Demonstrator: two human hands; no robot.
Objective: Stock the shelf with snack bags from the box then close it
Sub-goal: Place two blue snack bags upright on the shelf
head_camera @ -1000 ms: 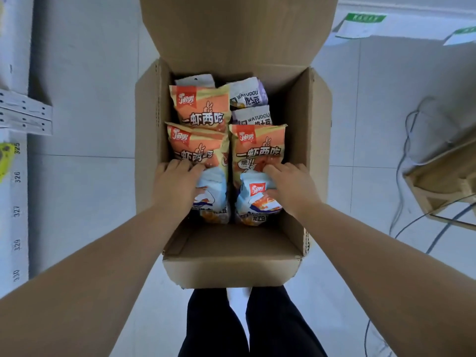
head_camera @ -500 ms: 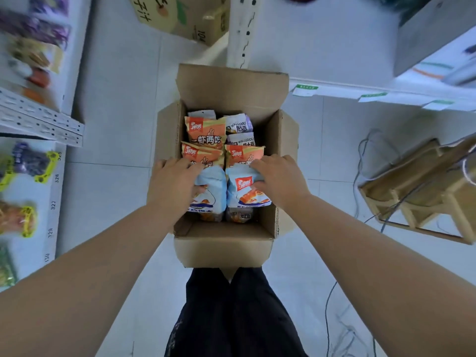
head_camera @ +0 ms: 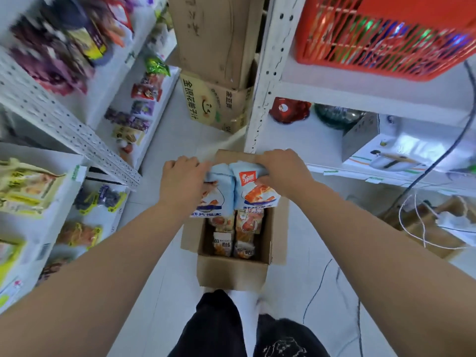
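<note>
Above the open box (head_camera: 231,274), left hand (head_camera: 180,181) and right hand (head_camera: 283,168) each clamped around a snack bag (head_camera: 219,194), floor aisle beyond.

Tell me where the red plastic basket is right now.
In the head view, the red plastic basket sits upper right on the white shelf, above and beyond the right hand.

Motion blur smears the upper-left shelf goods (head_camera: 64,45); red basket (head_camera: 386,34) cut off.
</note>
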